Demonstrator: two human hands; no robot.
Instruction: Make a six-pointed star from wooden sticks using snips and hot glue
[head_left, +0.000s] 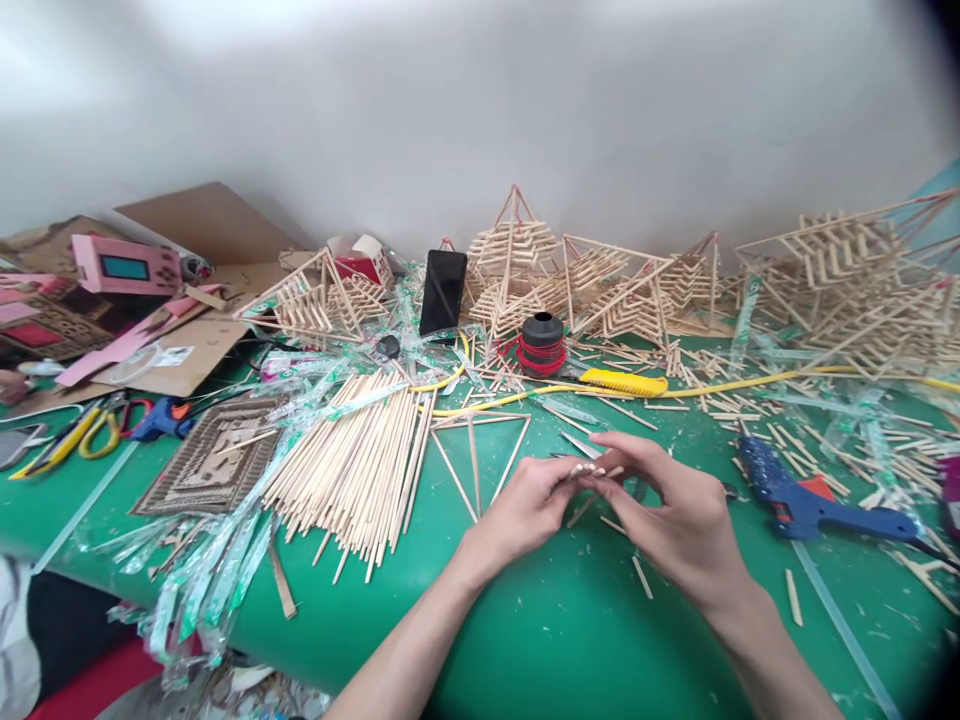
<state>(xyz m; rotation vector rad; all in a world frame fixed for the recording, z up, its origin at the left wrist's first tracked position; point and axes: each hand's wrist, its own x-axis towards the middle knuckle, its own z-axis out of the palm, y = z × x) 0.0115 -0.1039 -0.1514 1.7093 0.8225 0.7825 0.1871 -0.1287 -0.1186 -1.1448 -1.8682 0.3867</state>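
Note:
My left hand (pixel 525 505) and my right hand (pixel 667 500) meet over the green table, fingertips pinched together on a few short wooden sticks (pixel 586 470). The fingers partly cover these sticks. Just behind the fingertips, a metal blade or scissor tip (pixel 581 446) shows. Left of my left hand, a triangular frame of thin sticks (pixel 474 465) lies flat. Beyond it a large bundle of long sticks (pixel 360 460) is spread out. Small stick pieces (pixel 642 577) lie near my right hand.
A blue glue gun (pixel 817 500) lies at the right. Behind are a yellow cutter (pixel 624 381), red wire on a black spool (pixel 541 345), a phone (pixel 443 292) and pyramid stick frames (pixel 514 250). Pliers (pixel 105 425), cardboard (pixel 214 225) and plastic wrappers (pixel 217 570) occupy the left.

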